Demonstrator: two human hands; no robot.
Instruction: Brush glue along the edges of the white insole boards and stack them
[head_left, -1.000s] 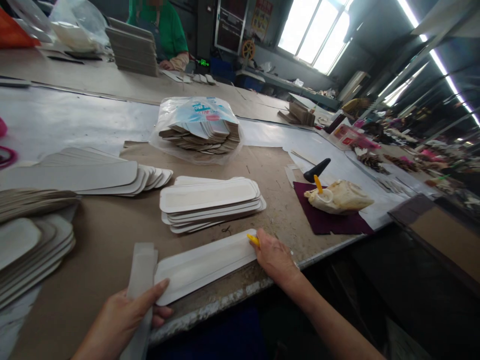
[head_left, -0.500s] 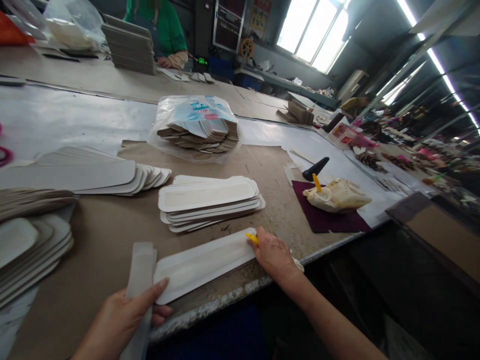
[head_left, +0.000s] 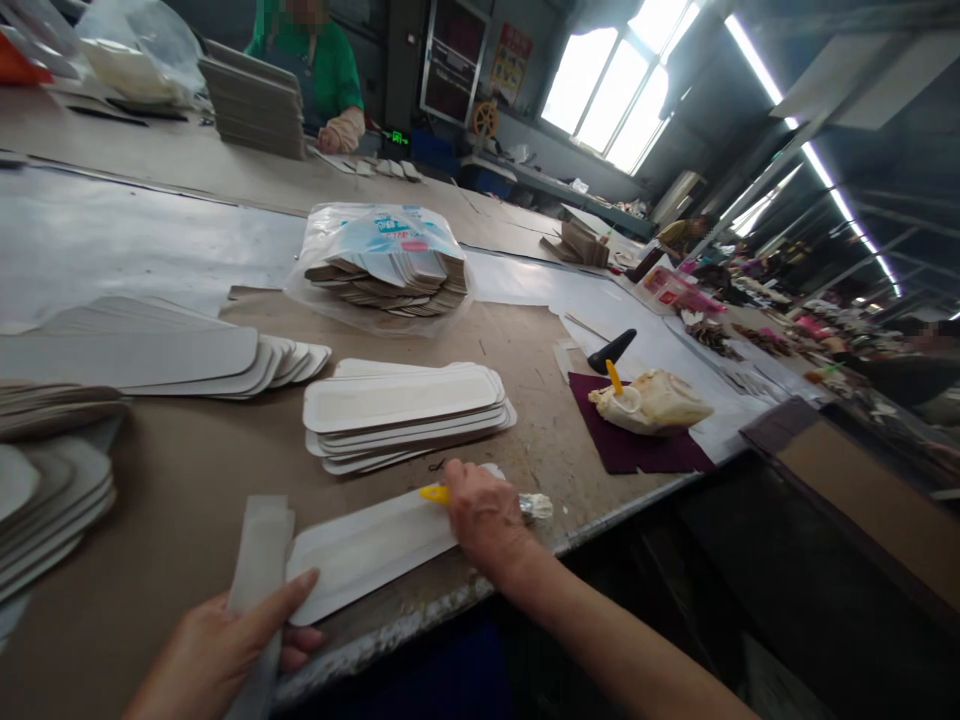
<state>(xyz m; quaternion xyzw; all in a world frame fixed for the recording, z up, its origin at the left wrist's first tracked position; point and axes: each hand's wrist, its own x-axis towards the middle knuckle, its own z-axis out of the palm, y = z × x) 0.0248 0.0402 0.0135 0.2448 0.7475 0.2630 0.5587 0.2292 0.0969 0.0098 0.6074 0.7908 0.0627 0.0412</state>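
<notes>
A long white rounded strip [head_left: 367, 545] lies near the table's front edge. My right hand [head_left: 484, 515] is closed round a yellow-handled brush [head_left: 433, 493]; its pale glue-caked bristles [head_left: 536, 508] stick out on the right, over the strip's right end. My left hand [head_left: 217, 650] grips a narrow grey strip [head_left: 259, 560], and its thumb presses on the white strip's left end. Just behind sits a stack of similar white strips [head_left: 405, 410].
Fanned grey strips [head_left: 150, 350] and curved stacks [head_left: 45, 480] lie at left. A plastic bag of pieces [head_left: 382, 265] sits behind. A glue tub with a yellow brush [head_left: 649, 400] rests on a maroon cloth [head_left: 622, 450]. A person in green [head_left: 315, 70] works at the far end.
My right hand has slid left along the white strip with the brush, whose bristles now show. The view has shifted slightly. My left hand keeps its hold.
</notes>
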